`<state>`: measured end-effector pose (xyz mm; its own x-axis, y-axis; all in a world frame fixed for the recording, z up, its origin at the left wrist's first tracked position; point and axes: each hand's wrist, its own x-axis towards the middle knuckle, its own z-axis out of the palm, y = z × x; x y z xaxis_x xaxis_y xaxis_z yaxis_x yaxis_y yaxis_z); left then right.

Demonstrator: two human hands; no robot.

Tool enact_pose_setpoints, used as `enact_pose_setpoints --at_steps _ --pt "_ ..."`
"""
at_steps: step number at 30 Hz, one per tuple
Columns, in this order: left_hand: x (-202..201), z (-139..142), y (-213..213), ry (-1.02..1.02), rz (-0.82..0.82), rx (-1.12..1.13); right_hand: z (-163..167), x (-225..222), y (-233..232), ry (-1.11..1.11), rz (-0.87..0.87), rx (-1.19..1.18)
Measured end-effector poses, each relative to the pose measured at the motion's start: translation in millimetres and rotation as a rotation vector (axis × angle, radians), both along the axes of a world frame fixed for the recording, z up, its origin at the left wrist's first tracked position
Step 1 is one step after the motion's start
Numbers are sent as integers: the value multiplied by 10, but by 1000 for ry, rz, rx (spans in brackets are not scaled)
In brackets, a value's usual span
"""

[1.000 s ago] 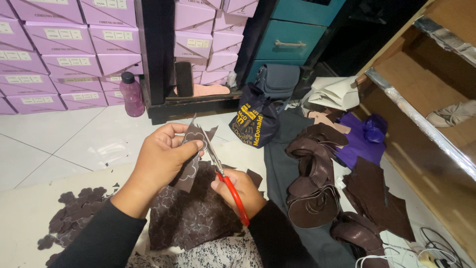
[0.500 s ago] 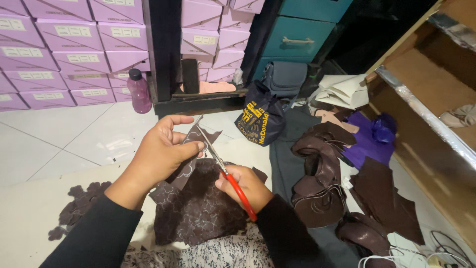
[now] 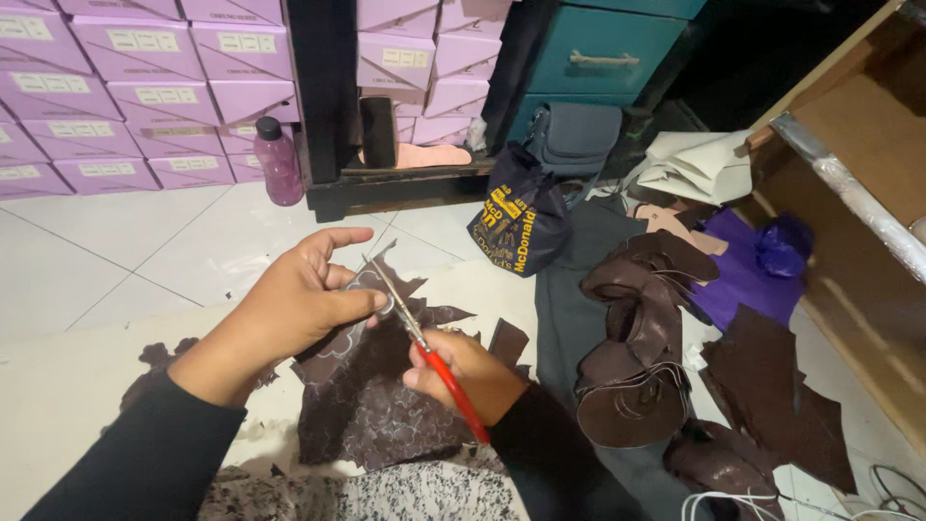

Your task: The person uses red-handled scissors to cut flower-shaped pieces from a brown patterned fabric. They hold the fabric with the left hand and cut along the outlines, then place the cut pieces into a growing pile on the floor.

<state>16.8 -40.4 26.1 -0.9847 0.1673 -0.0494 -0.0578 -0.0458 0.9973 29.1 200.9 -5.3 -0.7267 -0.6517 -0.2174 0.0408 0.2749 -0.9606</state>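
Observation:
My left hand (image 3: 294, 309) pinches the upper edge of a dark brown patterned leather piece (image 3: 371, 405) and lifts it off the floor. My right hand (image 3: 463, 371) grips red-handled scissors (image 3: 424, 352), whose blades point up and left into the leather just beside my left thumb. The leather hangs down between both hands and spreads over a pale sheet (image 3: 77, 386) on the floor. Small brown offcuts (image 3: 154, 357) lie to the left of my left arm.
Stacked purple boxes (image 3: 125, 87) line the back wall, with a pink bottle (image 3: 278, 164) beside a black shelf base (image 3: 386, 188). A dark printed bag (image 3: 516, 222), brown leather pieces (image 3: 637, 338), purple fabric (image 3: 743, 275) and a wooden shelf (image 3: 858, 193) lie to the right.
Both hands have stayed together on the leather while the scissors work along its upper edge. The view has shifted slightly; nothing was let go.

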Motion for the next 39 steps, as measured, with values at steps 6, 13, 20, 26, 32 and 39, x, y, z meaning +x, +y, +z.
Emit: enact_pose_setpoints --at_steps 6,13,20,26,32,39 --pt "-119 -26 71 -34 -6 19 -67 -77 63 62 0 46" --pt "-278 -28 232 -63 -7 -37 -104 -176 212 172 -42 53" --pt "-373 -181 347 -167 16 166 -103 -225 283 31 -66 53" --pt "-346 -198 323 -154 -29 238 -227 -264 222 -14 -65 -107" --pt "-255 -118 310 -170 4 235 -255 -203 177 -115 -135 -201" --pt "-95 -113 351 -87 72 296 -152 -69 117 -165 -168 -229"
